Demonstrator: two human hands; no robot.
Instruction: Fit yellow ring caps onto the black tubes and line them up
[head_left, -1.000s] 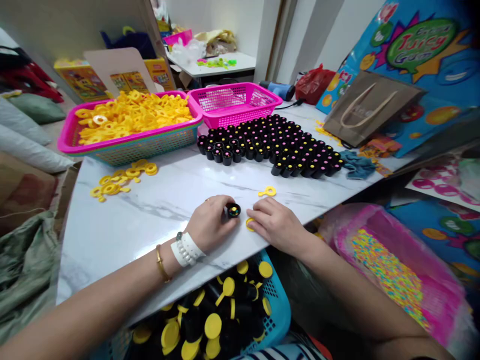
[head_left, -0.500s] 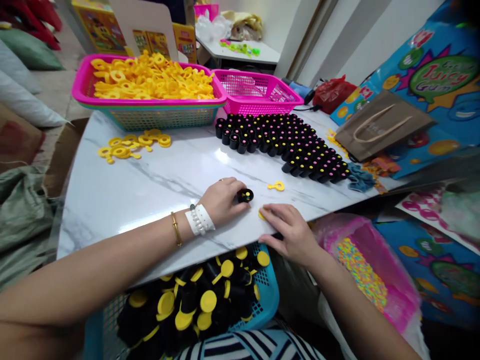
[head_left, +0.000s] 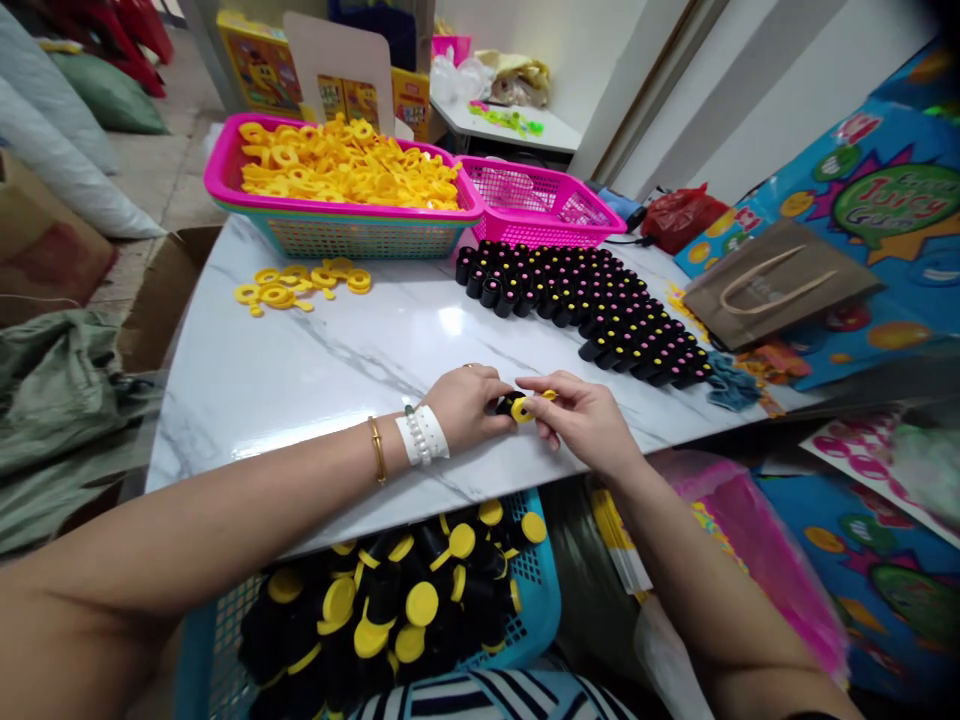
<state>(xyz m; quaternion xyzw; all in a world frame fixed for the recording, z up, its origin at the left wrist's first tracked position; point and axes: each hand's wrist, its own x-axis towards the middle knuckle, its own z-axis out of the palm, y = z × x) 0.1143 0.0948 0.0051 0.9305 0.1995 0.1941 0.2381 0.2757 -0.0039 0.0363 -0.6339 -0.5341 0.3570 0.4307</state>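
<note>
My left hand grips a black cylindrical cap on the white marble table. My right hand pinches a yellow plastic ring piece with a short stem and holds it against the cap's end. The fingers of both hands nearly meet around these two parts, and they hide most of the cap. Rows of upright black caps with pink and yellow dots stand beyond my hands.
A pink-rimmed basket holds yellow rings, with loose ones on the marble. A pink mesh basket stands beside it. Below the table's near edge, a blue basket holds black caps fitted with yellow pieces.
My right hand has moved from the table up to the cap and now pinches a yellow piece. The view has shifted, and the table appears further right.
</note>
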